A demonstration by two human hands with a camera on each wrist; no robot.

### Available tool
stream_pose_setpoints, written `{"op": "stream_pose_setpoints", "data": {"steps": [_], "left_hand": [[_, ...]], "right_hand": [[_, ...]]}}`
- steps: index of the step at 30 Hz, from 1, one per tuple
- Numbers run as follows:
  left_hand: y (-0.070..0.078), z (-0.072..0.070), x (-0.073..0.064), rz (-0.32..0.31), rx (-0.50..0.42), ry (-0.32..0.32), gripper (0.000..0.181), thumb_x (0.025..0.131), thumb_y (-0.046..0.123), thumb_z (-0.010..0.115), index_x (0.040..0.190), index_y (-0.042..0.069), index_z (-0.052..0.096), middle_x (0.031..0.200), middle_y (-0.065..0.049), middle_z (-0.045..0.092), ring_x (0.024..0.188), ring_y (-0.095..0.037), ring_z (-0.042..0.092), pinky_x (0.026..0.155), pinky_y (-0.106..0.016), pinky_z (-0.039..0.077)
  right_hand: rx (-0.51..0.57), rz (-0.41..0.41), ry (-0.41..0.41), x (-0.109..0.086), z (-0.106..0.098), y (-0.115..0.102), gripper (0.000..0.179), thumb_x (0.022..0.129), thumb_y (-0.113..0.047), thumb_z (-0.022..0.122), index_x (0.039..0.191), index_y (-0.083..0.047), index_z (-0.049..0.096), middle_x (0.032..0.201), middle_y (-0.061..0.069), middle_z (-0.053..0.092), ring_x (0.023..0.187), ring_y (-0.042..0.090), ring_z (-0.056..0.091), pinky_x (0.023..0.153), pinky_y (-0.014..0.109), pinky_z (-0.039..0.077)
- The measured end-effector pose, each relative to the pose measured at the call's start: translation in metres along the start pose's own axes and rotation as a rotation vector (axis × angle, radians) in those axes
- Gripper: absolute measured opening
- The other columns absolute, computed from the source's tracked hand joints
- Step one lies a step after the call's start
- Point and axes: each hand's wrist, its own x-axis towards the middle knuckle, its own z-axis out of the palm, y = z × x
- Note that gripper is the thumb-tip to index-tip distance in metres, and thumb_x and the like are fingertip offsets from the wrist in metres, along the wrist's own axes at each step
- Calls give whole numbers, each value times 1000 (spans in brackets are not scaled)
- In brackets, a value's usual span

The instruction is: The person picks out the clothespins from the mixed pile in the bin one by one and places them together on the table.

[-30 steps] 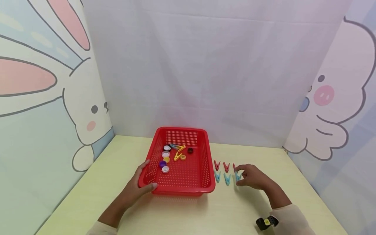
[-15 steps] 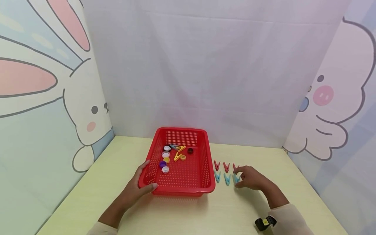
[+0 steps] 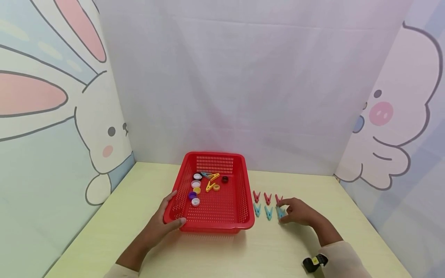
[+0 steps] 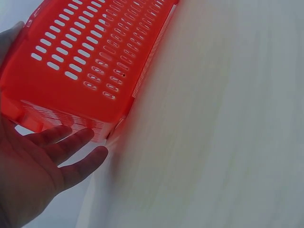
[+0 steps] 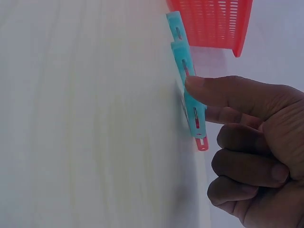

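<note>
Dotting basket [image 3: 215,225] — caps [image 3: 196,190], head view only

Both of the person's arms reach forward from beige cloth sleeves [image 3: 344,260], the left gripping, the right pinching.
With twelve straight ahead of the person, the bare left hand [image 3: 160,222] comes in from seven o'clock, thumb towards two, outer fingers [image 4: 83,168] loosely spread; the bare right hand [image 3: 297,211] comes from between four and five, wrist bent, index finger pointing towards nine, thumb [image 5: 223,92] opposing it, remaining fingers curled in.

Cartoon rabbit [image 3: 99,143], pink-snouted figure [image 3: 396,131], pale backdrop [image 3: 236,85], yellowish table [image 3: 267,253]
</note>
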Motion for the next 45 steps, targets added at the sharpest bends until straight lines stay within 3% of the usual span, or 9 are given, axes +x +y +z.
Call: {"op": "stream_pose_setpoints", "data": {"steps": [4,13,25,45], "left_hand": [[0,0,0,0,-2,0,113,87,37,90,172,33,16,168,-17,41,145,-40,55,95,-45,68],[0,1,-1,-3,5,5,114,86,38,91,172,33,16,169,-17,41,145,-40,56,95,-45,68],[1,0,-1,3,8,3,113,87,37,90,172,33,16,169,-18,40,145,-41,55,95,-45,68],[1,1,-4,19,-5,-9,114,88,34,90,173,29,14,169,-20,39,146,-42,54,94,-46,68]], "right_hand": [[48,-45,-17,1,1,8,55,83,-17,93,133,-4,74,77,-1,48,72,16,46,60,28,37],[108,-98,-44,1,1,18,56,86,-18,92,136,0,74,67,-6,41,60,9,40,55,23,34],[120,-85,-57,3,4,19,57,89,-19,90,141,-3,72,68,-5,38,62,11,38,55,24,32],[114,-74,-57,1,3,19,57,90,-21,90,140,-3,73,71,-3,44,65,13,43,55,24,36]]}}
